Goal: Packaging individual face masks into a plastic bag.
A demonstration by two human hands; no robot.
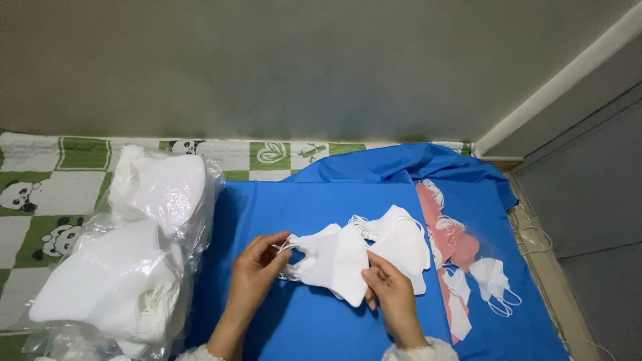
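My left hand [257, 267] pinches the ear-loop end of a small stack of white folded face masks [334, 261]. Gripping the stack's lower right edge is my right hand [388, 291]. I hold the stack just above a blue cloth [294, 207]. More white masks [404, 241] lie on the cloth right behind the held ones. Pink masks [455, 241] and a few loose white masks [491, 277] lie to the right.
Clear plastic bags full of white masks [134, 267] sit at the left on a green and white panda-print sheet [40, 194]. A grey wall rises behind. White cord [528, 237] lies along the floor edge at the right.
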